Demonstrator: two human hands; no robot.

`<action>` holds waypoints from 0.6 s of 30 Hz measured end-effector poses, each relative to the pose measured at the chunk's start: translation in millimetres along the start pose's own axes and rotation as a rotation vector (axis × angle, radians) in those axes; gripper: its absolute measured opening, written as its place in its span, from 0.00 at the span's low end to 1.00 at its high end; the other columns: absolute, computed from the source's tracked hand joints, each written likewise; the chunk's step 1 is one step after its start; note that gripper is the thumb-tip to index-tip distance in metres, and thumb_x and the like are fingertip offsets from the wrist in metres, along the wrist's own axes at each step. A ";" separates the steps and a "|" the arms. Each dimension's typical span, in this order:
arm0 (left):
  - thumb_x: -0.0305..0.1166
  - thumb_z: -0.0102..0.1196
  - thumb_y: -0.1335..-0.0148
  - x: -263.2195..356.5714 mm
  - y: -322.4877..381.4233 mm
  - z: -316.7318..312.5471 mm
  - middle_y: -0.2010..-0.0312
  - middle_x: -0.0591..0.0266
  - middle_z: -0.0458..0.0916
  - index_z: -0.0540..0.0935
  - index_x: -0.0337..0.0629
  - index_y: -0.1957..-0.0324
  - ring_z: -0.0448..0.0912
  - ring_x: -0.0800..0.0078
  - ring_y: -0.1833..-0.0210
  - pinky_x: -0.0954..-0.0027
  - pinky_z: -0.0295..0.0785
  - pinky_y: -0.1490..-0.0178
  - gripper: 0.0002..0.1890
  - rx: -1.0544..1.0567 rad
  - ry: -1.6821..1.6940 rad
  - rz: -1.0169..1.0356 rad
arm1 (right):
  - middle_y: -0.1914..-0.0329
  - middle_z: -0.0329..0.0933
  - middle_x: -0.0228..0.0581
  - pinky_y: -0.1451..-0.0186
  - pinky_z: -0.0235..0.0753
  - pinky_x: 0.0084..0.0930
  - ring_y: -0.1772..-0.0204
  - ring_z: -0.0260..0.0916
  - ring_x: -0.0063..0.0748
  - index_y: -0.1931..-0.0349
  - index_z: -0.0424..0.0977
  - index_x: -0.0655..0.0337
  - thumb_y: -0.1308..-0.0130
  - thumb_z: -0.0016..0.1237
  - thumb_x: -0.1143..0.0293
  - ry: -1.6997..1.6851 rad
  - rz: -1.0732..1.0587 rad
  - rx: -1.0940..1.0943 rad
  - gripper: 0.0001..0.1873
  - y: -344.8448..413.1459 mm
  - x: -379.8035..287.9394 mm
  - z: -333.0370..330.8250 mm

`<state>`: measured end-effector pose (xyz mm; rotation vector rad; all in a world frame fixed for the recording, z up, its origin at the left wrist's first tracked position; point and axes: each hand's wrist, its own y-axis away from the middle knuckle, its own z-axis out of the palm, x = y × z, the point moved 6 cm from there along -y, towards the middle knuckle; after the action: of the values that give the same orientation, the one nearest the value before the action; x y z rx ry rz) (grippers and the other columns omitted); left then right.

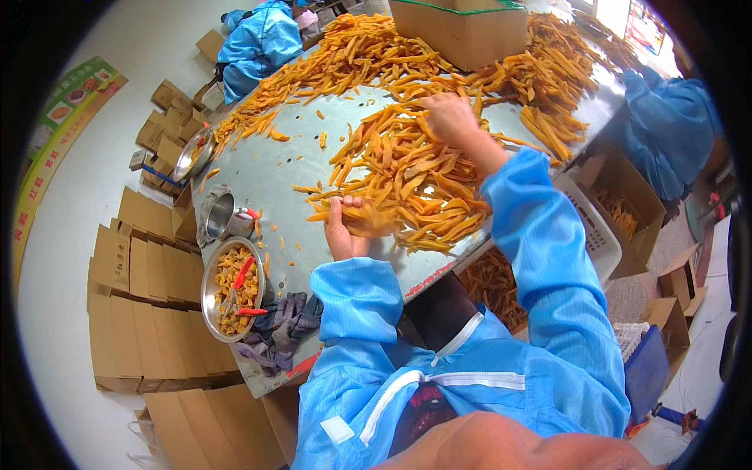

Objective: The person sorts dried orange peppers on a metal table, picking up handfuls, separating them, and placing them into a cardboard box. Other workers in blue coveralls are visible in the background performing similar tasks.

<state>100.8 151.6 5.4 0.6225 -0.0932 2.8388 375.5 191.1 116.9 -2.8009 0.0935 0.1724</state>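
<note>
A loose pile of orange dried sweet potato strips [405, 153] lies before me on a metal-topped table [258, 170]. My left hand [346, 232] is at the near left edge of this pile, thumb up, with fingers closed around several strips that look partly blurred. At the far side of the pile, my right hand [451, 119] reaches down with bent fingers touching the strips. Its fingertips are hidden, so a grip there cannot be made out.
Larger strip heaps [364, 50] and a cardboard box [461, 35] stand farther back. On the left are a steel bowl [235, 288] of pieces with red-handled scissors, a metal cup [226, 214] and a cloth [282, 332]. Co-workers in blue [258, 50] flank the table.
</note>
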 end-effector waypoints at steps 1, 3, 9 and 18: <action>0.37 0.55 0.28 -3.0 -0.1 0.7 0.66 0.64 0.75 0.76 0.44 0.60 0.75 0.68 0.58 0.55 0.74 0.40 0.08 -0.085 0.038 -0.008 | 0.42 0.78 0.44 0.32 0.68 0.51 0.36 0.72 0.41 0.41 0.75 0.55 0.34 0.51 0.65 0.159 0.019 -0.001 0.20 -10.7 19.7 10.0; 0.37 0.57 0.29 -10.0 0.0 1.0 0.66 0.64 0.76 0.77 0.44 0.59 0.75 0.68 0.58 0.55 0.73 0.39 0.08 -0.182 0.120 -0.035 | 0.33 0.71 0.45 0.24 0.55 0.57 0.26 0.60 0.44 0.39 0.72 0.56 0.34 0.50 0.67 0.171 0.100 -0.297 0.22 -29.0 53.3 45.9; 0.22 0.57 0.34 -13.5 5.0 0.2 0.42 0.51 0.78 0.77 0.42 0.47 0.77 0.63 0.41 0.59 0.75 0.40 0.14 -0.077 -0.044 -0.034 | 0.55 0.82 0.56 0.49 0.78 0.45 0.50 0.79 0.55 0.56 0.80 0.64 0.34 0.48 0.69 -0.017 0.030 -0.216 0.12 -38.7 52.3 44.1; 0.22 0.57 0.35 -22.9 11.6 10.7 0.40 0.54 0.76 0.71 0.40 0.38 0.74 0.61 0.35 0.56 0.70 0.32 0.23 -0.015 -0.199 -0.177 | 0.63 0.79 0.57 0.53 0.78 0.47 0.56 0.77 0.60 0.56 0.77 0.65 0.34 0.51 0.68 -0.759 -0.195 -0.001 0.11 80.9 -84.0 37.8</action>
<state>122.5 134.3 5.3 0.8631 -0.0883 2.5985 281.3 131.1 66.3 -2.5275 -0.3539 1.1476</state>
